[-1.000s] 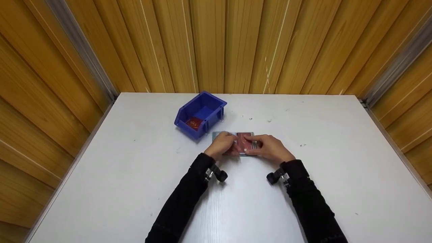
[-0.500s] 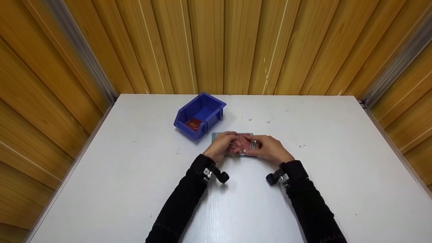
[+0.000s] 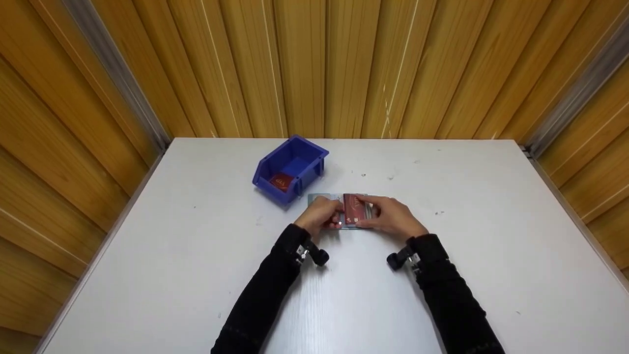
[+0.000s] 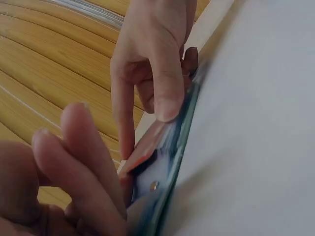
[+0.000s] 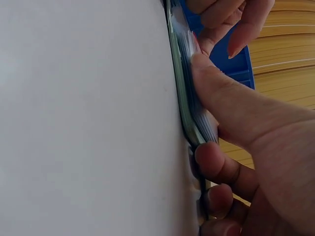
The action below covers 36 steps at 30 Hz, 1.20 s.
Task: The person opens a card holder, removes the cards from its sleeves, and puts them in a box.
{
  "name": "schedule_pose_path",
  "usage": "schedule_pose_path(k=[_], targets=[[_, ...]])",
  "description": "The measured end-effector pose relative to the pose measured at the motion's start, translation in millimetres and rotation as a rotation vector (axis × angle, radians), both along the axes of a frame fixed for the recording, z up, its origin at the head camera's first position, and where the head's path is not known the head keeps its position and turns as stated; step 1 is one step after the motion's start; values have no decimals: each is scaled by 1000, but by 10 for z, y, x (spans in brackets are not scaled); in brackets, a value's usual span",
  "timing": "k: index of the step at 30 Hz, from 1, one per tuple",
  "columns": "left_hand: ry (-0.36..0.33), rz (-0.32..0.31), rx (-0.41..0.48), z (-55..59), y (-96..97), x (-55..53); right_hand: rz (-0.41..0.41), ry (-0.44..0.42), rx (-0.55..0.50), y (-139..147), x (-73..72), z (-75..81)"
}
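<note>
Head view: Right hand (image 3: 391,216) pinches card holder (image 3: 314,197) between fingers; left hand (image 3: 318,214) lies over it, grip unclear.

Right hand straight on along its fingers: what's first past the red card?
Likely the left hand, across the red card from the right hand; head-view depth is unclear.

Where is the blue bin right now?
In the head view, the blue bin sits left of centre on the white table, beyond the left hand, with a red card inside.
</note>
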<state>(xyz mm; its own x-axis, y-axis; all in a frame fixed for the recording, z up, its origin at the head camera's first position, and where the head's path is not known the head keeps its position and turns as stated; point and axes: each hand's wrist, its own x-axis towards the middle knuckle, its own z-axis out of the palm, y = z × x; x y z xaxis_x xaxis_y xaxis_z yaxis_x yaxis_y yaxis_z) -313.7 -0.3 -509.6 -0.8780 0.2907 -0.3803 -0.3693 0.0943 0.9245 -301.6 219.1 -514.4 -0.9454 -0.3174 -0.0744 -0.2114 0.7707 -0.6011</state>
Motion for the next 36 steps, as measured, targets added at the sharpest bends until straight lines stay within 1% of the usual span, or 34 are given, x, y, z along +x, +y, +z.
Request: schedule_pose_path(k=[2,4,6,8,12,14,17,20,23,26,31,34,36], targets=[[71,-36,-99,-3,9,9,5,-1,1,2,1,-3],[138,-49,-191,-9,18,15,11,-2,-1,3,2,1],[177,-42,-241,-13,29,13,18,-4,-5,6,-1,3],[195,-34,-270,-8,33,11,22,-6,-11,8,-5,9],[195,-27,-289,18,28,5,16,-13,-18,20,-11,11],[185,-21,-279,38,16,8,4,-22,-27,24,-8,15],[172,-16,-247,59,-22,12,4,-31,-43,23,-2,15],[154,-17,-191,72,-93,8,12,-36,-49,17,3,6],[161,-18,-171,98,-196,-17,19,-41,-44,7,1,-2],[190,-26,-208,157,-316,-49,14,-42,-36,4,-2,-3],[216,-48,-284,308,-487,-82,12,-38,-34,15,-2,-8],[221,-13,-285,408,-544,-93,10,-44,-39,22,-2,-6],[242,36,-266,473,-570,-99,4,-46,-42,20,0,4]])
